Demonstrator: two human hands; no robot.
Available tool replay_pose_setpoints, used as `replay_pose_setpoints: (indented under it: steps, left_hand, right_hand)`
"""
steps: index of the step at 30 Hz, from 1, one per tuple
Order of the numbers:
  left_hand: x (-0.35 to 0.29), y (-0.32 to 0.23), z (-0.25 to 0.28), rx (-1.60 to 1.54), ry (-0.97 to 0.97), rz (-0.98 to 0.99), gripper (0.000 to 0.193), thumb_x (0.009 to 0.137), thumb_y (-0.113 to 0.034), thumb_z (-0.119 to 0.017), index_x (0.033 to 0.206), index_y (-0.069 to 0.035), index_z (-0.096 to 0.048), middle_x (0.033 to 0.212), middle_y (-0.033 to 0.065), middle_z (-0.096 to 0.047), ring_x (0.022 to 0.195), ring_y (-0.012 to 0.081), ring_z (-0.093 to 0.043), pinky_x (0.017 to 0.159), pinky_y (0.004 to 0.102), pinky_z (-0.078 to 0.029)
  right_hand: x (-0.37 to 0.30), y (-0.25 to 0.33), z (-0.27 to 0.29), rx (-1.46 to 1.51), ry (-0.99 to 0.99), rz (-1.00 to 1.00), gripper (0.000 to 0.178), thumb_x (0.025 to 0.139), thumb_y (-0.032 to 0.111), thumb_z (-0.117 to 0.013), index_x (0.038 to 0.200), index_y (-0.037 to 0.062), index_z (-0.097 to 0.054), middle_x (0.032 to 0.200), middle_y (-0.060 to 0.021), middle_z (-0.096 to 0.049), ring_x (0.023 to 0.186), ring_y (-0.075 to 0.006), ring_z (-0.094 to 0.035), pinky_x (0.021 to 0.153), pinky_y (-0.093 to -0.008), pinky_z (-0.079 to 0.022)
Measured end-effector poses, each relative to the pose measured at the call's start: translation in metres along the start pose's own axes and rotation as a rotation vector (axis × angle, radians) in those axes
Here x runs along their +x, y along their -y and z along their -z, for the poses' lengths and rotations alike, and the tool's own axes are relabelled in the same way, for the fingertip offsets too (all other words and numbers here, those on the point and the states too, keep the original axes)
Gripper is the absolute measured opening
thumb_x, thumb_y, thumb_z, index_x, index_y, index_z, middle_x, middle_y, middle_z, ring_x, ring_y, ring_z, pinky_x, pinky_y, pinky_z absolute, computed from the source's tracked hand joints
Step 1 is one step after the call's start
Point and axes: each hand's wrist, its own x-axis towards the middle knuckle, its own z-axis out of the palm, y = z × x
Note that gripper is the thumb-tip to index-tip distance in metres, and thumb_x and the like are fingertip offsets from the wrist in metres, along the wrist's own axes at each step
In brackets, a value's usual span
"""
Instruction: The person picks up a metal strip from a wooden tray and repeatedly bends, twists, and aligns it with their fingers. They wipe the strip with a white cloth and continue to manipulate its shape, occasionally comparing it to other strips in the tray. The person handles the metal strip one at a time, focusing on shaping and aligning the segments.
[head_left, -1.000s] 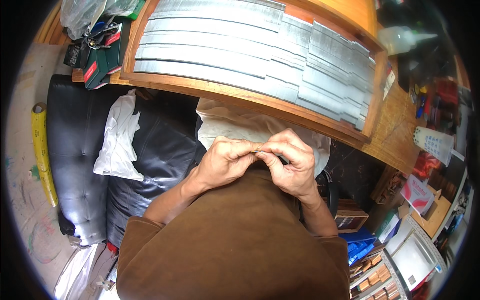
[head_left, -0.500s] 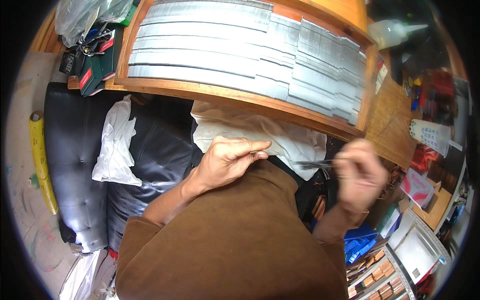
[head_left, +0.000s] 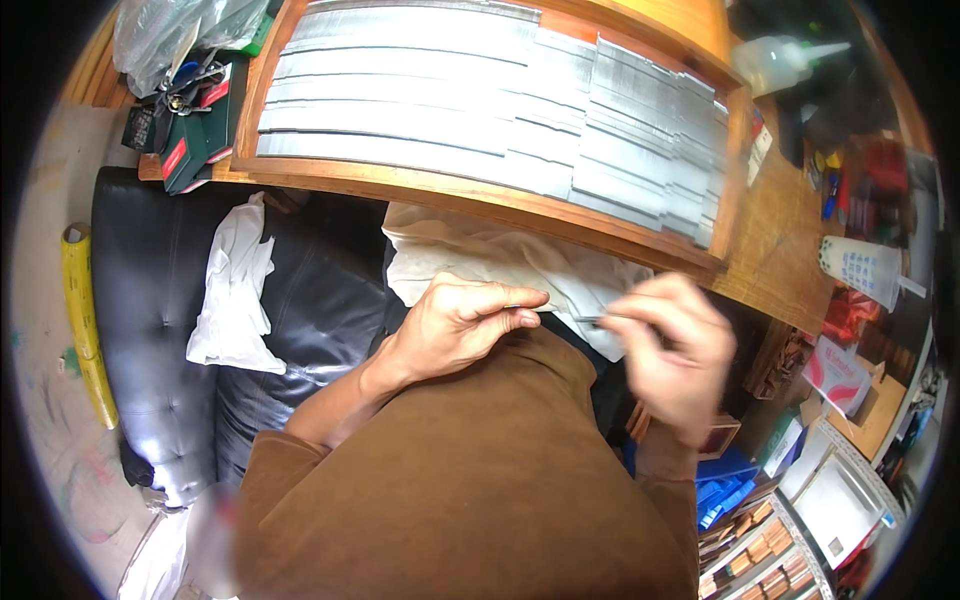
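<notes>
My left hand (head_left: 470, 322) is closed in front of my brown shirt (head_left: 480, 440), thumb pressed toward the straight forefinger. Whatever lies between those fingertips is too small to make out. To its right, my blurred right hand (head_left: 675, 350) pinches a thin dark strip (head_left: 588, 319), whose tip points at the left hand without touching it. Behind both hands, a white cloth (head_left: 450, 250) hangs below the table edge. Beyond it, a wooden tray (head_left: 420, 182) holds rows of thin, overlapping silvery-grey strips (head_left: 400, 100).
On the left stands a black padded seat (head_left: 150, 330) with a white rag (head_left: 235, 290) on it, beside a yellow roll (head_left: 85, 320). Dark green boxes (head_left: 185, 150) flank the tray. To the right are a squeeze bottle (head_left: 780, 65), a drink cup (head_left: 858, 268) and a blue bin (head_left: 725, 490).
My right hand has moved left, toward the left hand, bringing the dark strip with it. The left hand has stayed nearly still.
</notes>
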Motion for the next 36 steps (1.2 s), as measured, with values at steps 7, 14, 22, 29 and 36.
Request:
replay_pose_setpoints:
  steps: [7,14,22,29,36]
  left_hand:
    - [0.0,-0.006,0.005,0.036,0.045,-0.021,0.03,0.084,0.001,-0.074,0.114,-0.002,-0.072,0.086,0.0171,-0.074,0.075,0.0288,-0.073,0.066,0.0336,-0.057]
    - [-0.001,0.0,0.004,0.09,0.01,-0.072,0.032,0.08,0.006,-0.071,0.111,-0.002,-0.072,0.085,0.017,-0.073,0.074,0.0311,-0.073,0.065,0.0347,-0.057]
    - [-0.002,0.005,0.003,0.111,0.027,-0.059,0.033,0.077,0.009,-0.067,0.108,-0.001,-0.073,0.084,0.0185,-0.072,0.074,0.0324,-0.072,0.064,0.0351,-0.057]
    - [-0.004,0.004,0.004,0.113,0.031,-0.024,0.028,0.078,0.007,-0.068,0.105,0.001,-0.072,0.082,0.0187,-0.071,0.072,0.0339,-0.071,0.064,0.0365,-0.057]
    - [-0.003,0.003,0.008,0.138,0.057,0.0,0.023,0.078,0.004,-0.07,0.101,0.001,-0.072,0.082,0.019,-0.071,0.072,0.0339,-0.071,0.063,0.0366,-0.057]
  right_hand:
    - [0.0,-0.022,-0.063,0.233,0.064,0.143,0.014,0.075,-0.008,-0.075,0.087,-0.0019,-0.072,0.079,-0.0109,-0.066,0.072,-0.0236,-0.062,0.064,-0.0321,-0.049]
    - [-0.004,-0.031,-0.071,0.287,0.055,0.158,0.015,0.074,-0.008,-0.077,0.087,-0.0005,-0.072,0.079,-0.0097,-0.065,0.072,-0.0224,-0.061,0.064,-0.0318,-0.049]
    - [-0.001,-0.037,-0.073,0.345,0.108,0.087,0.018,0.074,-0.005,-0.081,0.089,0.0002,-0.074,0.079,-0.0071,-0.063,0.071,-0.0172,-0.06,0.062,-0.0288,-0.048]
    - [-0.005,-0.039,-0.077,0.416,0.121,0.026,0.021,0.075,-0.004,-0.082,0.094,0.001,-0.078,0.078,-0.0044,-0.061,0.07,-0.0123,-0.058,0.06,-0.0259,-0.046]
    - [-0.006,-0.043,-0.079,0.394,0.116,0.068,0.021,0.076,-0.003,-0.082,0.097,0.002,-0.078,0.078,-0.0035,-0.059,0.068,-0.0115,-0.055,0.057,-0.0261,-0.044]
